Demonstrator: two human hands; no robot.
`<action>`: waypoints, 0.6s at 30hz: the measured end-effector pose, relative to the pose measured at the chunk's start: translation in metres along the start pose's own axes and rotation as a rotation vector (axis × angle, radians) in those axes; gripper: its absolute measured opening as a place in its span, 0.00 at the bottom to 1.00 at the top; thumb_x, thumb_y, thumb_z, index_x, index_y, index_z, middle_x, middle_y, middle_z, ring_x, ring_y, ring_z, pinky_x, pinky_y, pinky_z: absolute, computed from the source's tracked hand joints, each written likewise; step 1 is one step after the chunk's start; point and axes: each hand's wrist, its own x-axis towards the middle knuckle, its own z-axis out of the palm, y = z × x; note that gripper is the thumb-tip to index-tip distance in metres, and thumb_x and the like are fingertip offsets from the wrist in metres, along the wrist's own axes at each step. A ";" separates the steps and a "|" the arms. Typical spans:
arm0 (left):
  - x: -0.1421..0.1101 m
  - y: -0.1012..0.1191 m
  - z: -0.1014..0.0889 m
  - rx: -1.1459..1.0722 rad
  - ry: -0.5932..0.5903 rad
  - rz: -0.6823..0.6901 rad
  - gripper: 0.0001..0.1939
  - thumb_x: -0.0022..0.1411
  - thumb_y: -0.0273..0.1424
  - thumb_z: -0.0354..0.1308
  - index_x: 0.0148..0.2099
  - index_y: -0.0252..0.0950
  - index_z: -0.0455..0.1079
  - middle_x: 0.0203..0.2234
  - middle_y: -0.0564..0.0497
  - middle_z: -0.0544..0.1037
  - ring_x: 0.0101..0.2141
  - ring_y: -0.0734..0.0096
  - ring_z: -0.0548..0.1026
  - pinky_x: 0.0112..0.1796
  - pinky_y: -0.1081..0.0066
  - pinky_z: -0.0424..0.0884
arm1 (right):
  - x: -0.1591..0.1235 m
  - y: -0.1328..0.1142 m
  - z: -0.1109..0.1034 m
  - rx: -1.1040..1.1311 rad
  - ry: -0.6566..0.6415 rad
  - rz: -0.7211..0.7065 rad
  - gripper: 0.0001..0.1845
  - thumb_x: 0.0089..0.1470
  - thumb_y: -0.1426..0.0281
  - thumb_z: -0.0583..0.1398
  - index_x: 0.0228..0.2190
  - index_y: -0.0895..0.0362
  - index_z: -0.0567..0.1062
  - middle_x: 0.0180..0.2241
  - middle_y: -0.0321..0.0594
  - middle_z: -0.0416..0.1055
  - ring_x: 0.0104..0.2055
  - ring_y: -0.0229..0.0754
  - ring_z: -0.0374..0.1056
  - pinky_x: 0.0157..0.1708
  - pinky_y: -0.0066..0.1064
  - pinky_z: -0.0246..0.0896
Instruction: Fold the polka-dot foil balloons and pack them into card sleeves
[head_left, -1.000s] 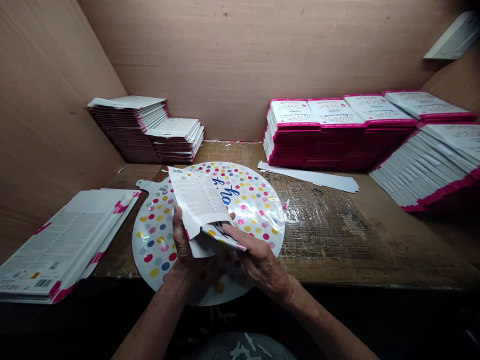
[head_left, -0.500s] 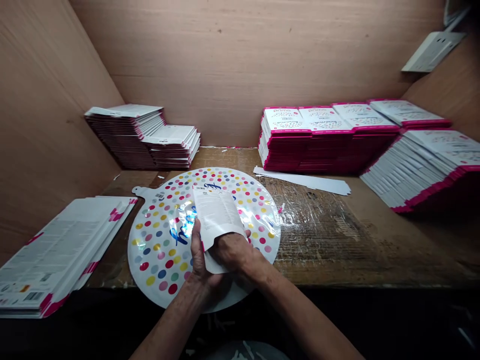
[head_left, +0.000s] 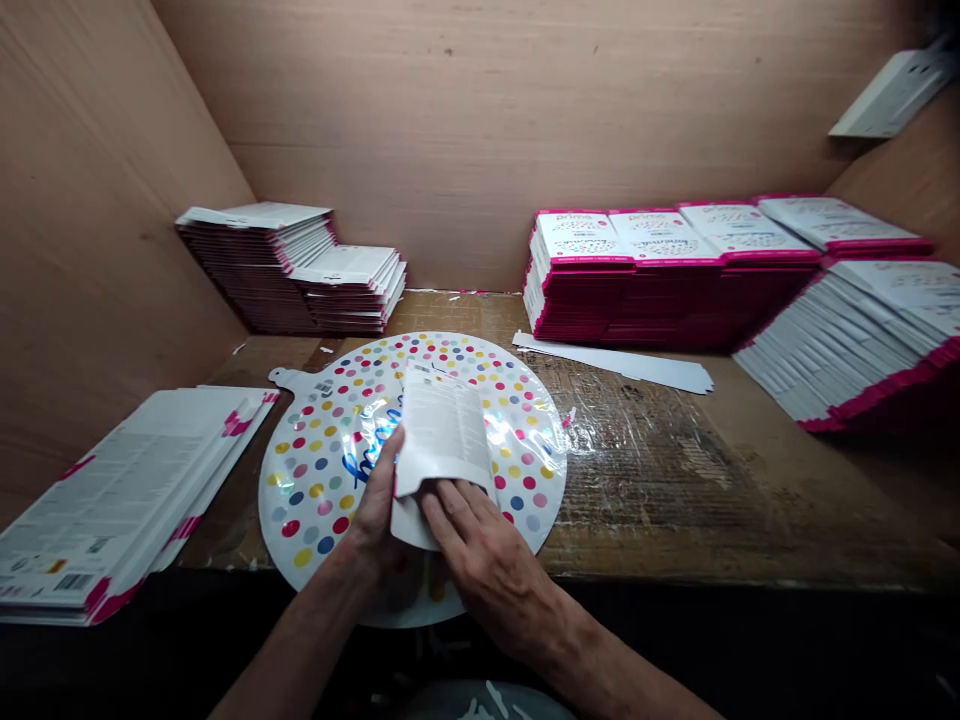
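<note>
**Pressed down by hand, polka dots below**

A person's left hand [head_left: 375, 510] and right hand [head_left: 487, 565] work over a white printed card sleeve [head_left: 442, 440], which lies tilted across the middle of a round polka-dot foil balloon [head_left: 300, 470] with a small tab [head_left: 289, 378] at its far left. The left hand is closed on the sleeve's left edge, its thumb upright against the card and its other fingers out of sight. The right hand lies open, its fingers [head_left: 457, 510] spread flat across the sleeve's lower flap, pressing down rather than pinching. How firmly either hand bears on the card cannot be told. The step in hand is this folding and pressing of the sleeve over the balloon.

The balloon rests on a scuffed wooden bench top [head_left: 660, 500] patched with clear tape [head_left: 622, 430], inside a plywood enclosure [head_left: 450, 130]. A long white card strip [head_left: 615, 362] lies to the far right of the balloon. Stacks of pink-edged cards fill the near left [head_left: 127, 500], far left [head_left: 255, 260], far right [head_left: 660, 280] and right [head_left: 862, 340].
</note>
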 end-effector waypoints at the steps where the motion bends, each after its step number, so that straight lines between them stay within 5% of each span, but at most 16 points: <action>1: 0.000 0.006 -0.007 0.162 0.018 -0.055 0.26 0.56 0.55 0.57 0.36 0.35 0.78 0.24 0.42 0.80 0.28 0.54 0.79 0.31 0.58 0.74 | -0.010 0.003 0.001 0.017 0.000 -0.017 0.23 0.55 0.81 0.55 0.52 0.72 0.71 0.52 0.60 0.72 0.52 0.54 0.70 0.52 0.43 0.70; 4: 0.003 0.020 -0.016 0.907 0.223 -0.079 0.23 0.53 0.53 0.59 0.25 0.37 0.72 0.19 0.45 0.76 0.25 0.53 0.77 0.30 0.59 0.71 | -0.030 0.015 0.011 0.054 -0.056 0.005 0.24 0.56 0.82 0.53 0.54 0.74 0.69 0.56 0.63 0.67 0.59 0.54 0.64 0.57 0.43 0.65; 6: 0.011 0.022 -0.012 1.283 0.376 0.172 0.21 0.58 0.51 0.55 0.27 0.38 0.72 0.24 0.43 0.78 0.33 0.49 0.78 0.37 0.56 0.72 | -0.033 0.022 0.019 0.064 -0.118 0.023 0.26 0.56 0.82 0.52 0.56 0.72 0.67 0.59 0.62 0.64 0.61 0.52 0.61 0.60 0.43 0.62; 7: 0.017 0.020 -0.009 1.352 0.383 0.329 0.20 0.61 0.49 0.52 0.32 0.38 0.74 0.31 0.42 0.80 0.40 0.48 0.78 0.42 0.54 0.71 | -0.032 0.023 0.023 0.055 -0.135 0.035 0.26 0.56 0.82 0.53 0.57 0.71 0.67 0.59 0.61 0.64 0.62 0.52 0.60 0.60 0.44 0.61; 9: 0.032 0.013 -0.003 1.339 0.217 0.549 0.22 0.65 0.44 0.47 0.46 0.36 0.74 0.48 0.38 0.78 0.54 0.47 0.71 0.53 0.51 0.67 | -0.029 0.024 0.027 0.007 -0.135 0.079 0.25 0.56 0.81 0.53 0.56 0.69 0.68 0.58 0.59 0.66 0.61 0.53 0.61 0.60 0.47 0.61; 12: 0.049 0.000 0.000 1.288 -0.084 0.551 0.28 0.67 0.43 0.44 0.61 0.32 0.66 0.62 0.38 0.66 0.66 0.50 0.55 0.62 0.48 0.56 | -0.029 0.022 0.030 -0.092 -0.091 0.185 0.24 0.56 0.82 0.54 0.55 0.68 0.70 0.57 0.61 0.67 0.61 0.57 0.61 0.57 0.50 0.63; 14: 0.045 -0.006 0.000 1.314 -0.141 0.548 0.30 0.66 0.45 0.46 0.63 0.31 0.63 0.64 0.37 0.62 0.66 0.49 0.54 0.63 0.48 0.54 | -0.033 0.022 0.030 -0.135 -0.057 0.226 0.25 0.55 0.83 0.54 0.55 0.70 0.69 0.58 0.63 0.66 0.61 0.57 0.61 0.57 0.49 0.63; 18: 0.005 -0.019 -0.001 1.353 -0.086 0.798 0.20 0.65 0.38 0.53 0.54 0.33 0.71 0.61 0.37 0.66 0.65 0.51 0.57 0.61 0.53 0.62 | -0.042 0.029 0.027 -0.172 -0.017 0.252 0.25 0.56 0.80 0.56 0.55 0.73 0.68 0.58 0.63 0.65 0.60 0.60 0.62 0.58 0.49 0.62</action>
